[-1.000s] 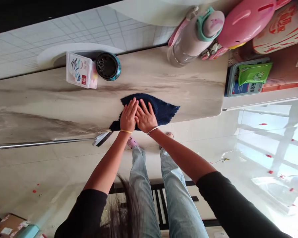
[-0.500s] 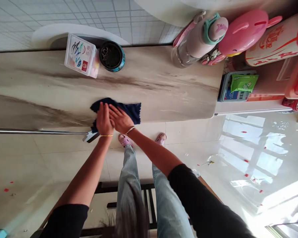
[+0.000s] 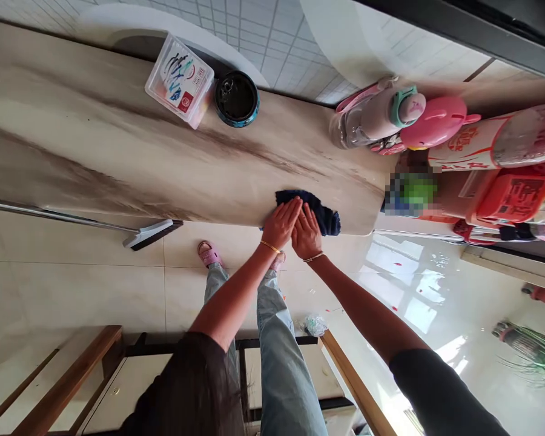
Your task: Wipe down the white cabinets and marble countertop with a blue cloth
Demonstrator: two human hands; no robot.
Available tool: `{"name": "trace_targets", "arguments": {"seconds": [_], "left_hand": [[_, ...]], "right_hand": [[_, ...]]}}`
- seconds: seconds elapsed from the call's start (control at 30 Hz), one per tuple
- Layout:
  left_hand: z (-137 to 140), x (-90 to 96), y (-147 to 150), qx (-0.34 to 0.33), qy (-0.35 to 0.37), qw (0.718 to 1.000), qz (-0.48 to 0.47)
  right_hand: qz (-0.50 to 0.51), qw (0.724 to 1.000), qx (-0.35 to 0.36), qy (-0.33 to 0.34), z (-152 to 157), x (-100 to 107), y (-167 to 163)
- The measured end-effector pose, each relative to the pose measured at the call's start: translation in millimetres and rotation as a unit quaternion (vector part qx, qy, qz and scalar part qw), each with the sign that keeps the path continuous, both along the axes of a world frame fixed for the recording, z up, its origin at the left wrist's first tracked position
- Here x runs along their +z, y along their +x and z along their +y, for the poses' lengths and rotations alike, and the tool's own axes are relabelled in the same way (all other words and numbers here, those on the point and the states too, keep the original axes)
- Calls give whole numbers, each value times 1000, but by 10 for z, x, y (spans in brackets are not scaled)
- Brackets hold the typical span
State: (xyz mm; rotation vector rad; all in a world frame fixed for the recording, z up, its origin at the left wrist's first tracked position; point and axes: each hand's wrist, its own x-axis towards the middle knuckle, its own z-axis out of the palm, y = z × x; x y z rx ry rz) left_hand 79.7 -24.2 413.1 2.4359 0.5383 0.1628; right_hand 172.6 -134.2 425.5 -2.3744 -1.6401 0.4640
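Dark-blue fabric cloth [image 3: 325,215] found at the near edge of the long beige, brown-streaked surface [image 3: 186,175], directly beneath my left grip [image 3: 281,224] and right grip [image 3: 307,233]. Both lie flat on it, side by side, fingers extended, unclenched. Clear rectangular plastic box [image 3: 180,79] sits beyond my left grip and farther left.

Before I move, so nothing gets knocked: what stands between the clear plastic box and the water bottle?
The head view shows a round blue container, nearer the plastic box than the bottle.
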Motion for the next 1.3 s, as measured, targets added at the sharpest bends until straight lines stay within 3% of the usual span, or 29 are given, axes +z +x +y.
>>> {"name": "trace_targets", "arguments": {"seconds": [0.1,0.3,0.4,0.5,0.67,0.87,1.03,1.1,1.17,1.3], "left_hand": [[515,-5,-464,19,-11,1000,6],[1618,78,-1579,154,-29,986,62],[1831,120,-1925,226,-47,970,76],[1674,118,-1962,270,-70,959,57],[849,53,-1471,244,-61,966,65],[-207,69,-443,162,-89,980,74],[-936,131,445,50,-81,988,120],[-1041,135,759,23,-62,992,111],[-947,122,1032,-2,-45,996,79],[-258,82,1393,-45,-33,998,21]], "right_hand": [[40,999,27,7,536,-11,-367],[130,985,108,19,1813,-17,-1327],[126,984,117,44,2139,21,-1672],[121,983,131,51,2073,43,-1693],[143,978,153,11,1291,7,-1104],[124,984,120,-47,110,-66,-107],[60,994,49,-80,-756,40,636],[29,995,7,-94,-912,82,870],[-4,994,-38,-102,-872,86,1057],[-58,987,-119,-96,-279,-7,1242]]}}
